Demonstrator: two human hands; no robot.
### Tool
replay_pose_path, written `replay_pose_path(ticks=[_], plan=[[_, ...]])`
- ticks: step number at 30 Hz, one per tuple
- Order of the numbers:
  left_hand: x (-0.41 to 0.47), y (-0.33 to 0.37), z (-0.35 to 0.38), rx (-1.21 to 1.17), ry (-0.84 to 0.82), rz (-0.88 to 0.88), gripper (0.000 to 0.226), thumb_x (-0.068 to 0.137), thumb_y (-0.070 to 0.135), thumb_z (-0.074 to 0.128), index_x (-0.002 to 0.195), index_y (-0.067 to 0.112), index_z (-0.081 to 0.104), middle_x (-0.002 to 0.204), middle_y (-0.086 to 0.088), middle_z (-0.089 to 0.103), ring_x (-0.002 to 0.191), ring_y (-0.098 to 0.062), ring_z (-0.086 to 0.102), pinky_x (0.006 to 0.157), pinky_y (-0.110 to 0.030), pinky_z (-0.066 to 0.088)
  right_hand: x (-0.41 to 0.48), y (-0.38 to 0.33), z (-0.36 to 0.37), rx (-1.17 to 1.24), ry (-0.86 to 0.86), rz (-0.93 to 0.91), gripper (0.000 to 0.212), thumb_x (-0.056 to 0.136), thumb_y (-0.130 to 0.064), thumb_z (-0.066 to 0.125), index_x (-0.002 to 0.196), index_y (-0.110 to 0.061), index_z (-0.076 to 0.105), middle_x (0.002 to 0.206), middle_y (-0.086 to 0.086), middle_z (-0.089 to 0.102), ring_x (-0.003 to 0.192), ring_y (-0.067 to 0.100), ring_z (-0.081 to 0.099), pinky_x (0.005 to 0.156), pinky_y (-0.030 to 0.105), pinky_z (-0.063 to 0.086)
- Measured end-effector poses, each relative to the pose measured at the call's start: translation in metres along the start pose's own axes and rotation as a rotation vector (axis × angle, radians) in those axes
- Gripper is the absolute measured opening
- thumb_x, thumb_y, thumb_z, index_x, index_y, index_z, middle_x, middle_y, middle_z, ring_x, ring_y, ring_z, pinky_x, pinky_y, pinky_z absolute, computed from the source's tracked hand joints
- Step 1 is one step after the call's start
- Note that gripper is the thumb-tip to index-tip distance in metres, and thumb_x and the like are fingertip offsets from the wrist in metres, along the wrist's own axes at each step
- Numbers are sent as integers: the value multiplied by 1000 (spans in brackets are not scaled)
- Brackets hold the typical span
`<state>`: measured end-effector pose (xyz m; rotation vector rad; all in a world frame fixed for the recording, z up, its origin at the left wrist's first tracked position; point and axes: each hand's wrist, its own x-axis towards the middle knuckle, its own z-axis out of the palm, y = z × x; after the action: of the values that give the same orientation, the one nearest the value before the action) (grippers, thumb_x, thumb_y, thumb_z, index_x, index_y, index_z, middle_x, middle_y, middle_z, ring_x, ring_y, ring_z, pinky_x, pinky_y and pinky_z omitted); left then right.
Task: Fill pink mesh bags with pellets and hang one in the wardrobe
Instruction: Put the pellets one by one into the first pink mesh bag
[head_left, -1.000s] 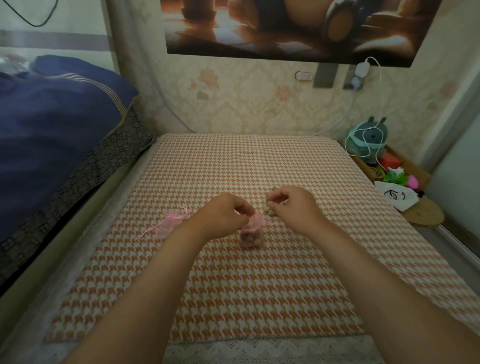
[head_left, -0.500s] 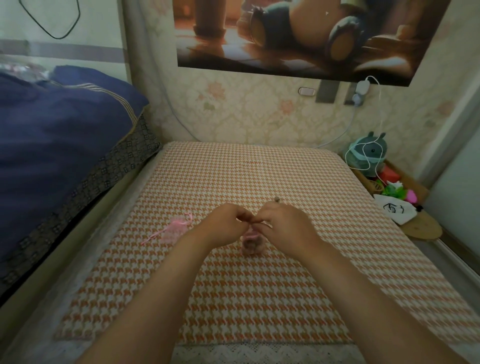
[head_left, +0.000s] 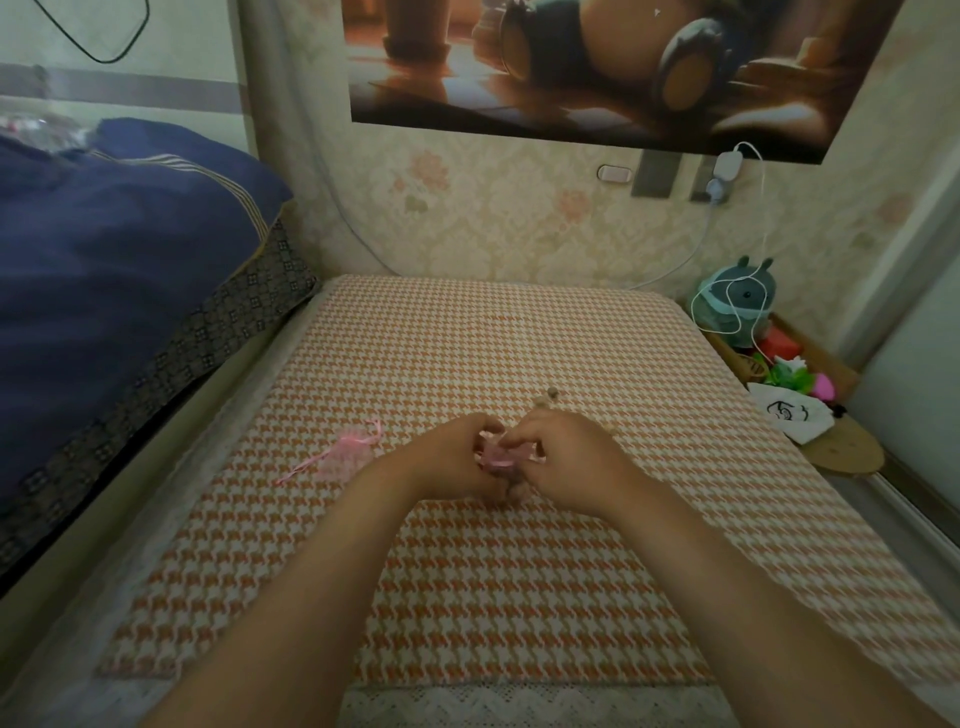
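Two bare hands meet at frame centre over a houndstooth-covered bed (head_left: 467, 571), the left hand (head_left: 457, 460) and right hand (head_left: 566, 462) each pinching the top of a pink mesh bag (head_left: 496, 457) in a closed grip. A second pink bag (head_left: 345, 460) lies left of them; loose pellets (head_left: 550, 397) sit just beyond.

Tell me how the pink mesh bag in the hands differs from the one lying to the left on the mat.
The held bag is pinched at its top by the left hand and right hand; the loose bag lies untouched. The held bag shows brownish contents below; the loose bag looks flat and pale, ribbon trailing. Both are pink mesh, on the checked mat.
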<state>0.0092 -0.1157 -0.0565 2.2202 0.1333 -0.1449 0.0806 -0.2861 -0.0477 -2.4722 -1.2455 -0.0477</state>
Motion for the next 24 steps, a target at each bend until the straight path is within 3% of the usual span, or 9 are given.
replay_pose_path(ticks=[3, 7, 10, 12, 15, 20, 24], plan=[[1, -3, 1, 86, 34, 43, 45, 70, 18, 83, 110, 24, 64, 96, 11, 69, 86, -8, 66, 76, -27, 55, 1, 5, 3, -45, 65, 9, 23, 91, -46, 61, 107, -36, 76, 103, -11, 70, 96, 14, 63, 77, 38, 52], [3, 0, 2, 118, 83, 143, 17, 81, 21, 76, 98, 22, 72, 82, 13, 66, 68, 1, 59, 67, -18, 47, 0, 6, 8, -80, -48, -16, 22, 95, -41, 58, 105, -35, 76, 102, -8, 67, 98, 18, 60, 82, 40, 50], [2, 1, 3, 149, 117, 165, 18, 84, 17, 73, 102, 19, 73, 86, 10, 68, 65, 7, 56, 62, -6, 43, 0, 4, 7, -105, -47, -1, 22, 96, -43, 58, 106, -36, 76, 100, -8, 67, 94, 18, 62, 79, 39, 51], [3, 0, 3, 186, 142, 173, 22, 85, 22, 73, 106, 18, 72, 94, 5, 70, 67, 7, 53, 61, -4, 39, 0, 5, 3, -110, 49, -6, 23, 93, -49, 60, 105, -38, 77, 97, -10, 68, 90, 15, 62, 76, 36, 51], [3, -2, 3, 190, 152, 166, 23, 84, 26, 74, 105, 17, 73, 94, 4, 71, 68, 7, 53, 62, -10, 39, 0, 5, 1, -122, 114, -32, 19, 91, -47, 63, 101, -39, 77, 97, -12, 67, 93, 12, 60, 77, 34, 49], [2, 0, 3, 202, 162, 155, 23, 79, 24, 79, 101, 22, 74, 85, 10, 68, 68, 6, 54, 61, -8, 40, -1, 4, 5, -86, -42, 7, 22, 96, -42, 59, 109, -38, 76, 101, -9, 67, 93, 17, 63, 77, 40, 53], [1, -1, 1, 272, 208, 107, 36, 75, 25, 82, 109, 21, 70, 94, 5, 67, 80, -9, 60, 68, -17, 44, -2, 6, -4, 97, 39, 117, 31, 92, -34, 65, 123, -36, 64, 110, -19, 66, 90, 3, 60, 81, 30, 52]])
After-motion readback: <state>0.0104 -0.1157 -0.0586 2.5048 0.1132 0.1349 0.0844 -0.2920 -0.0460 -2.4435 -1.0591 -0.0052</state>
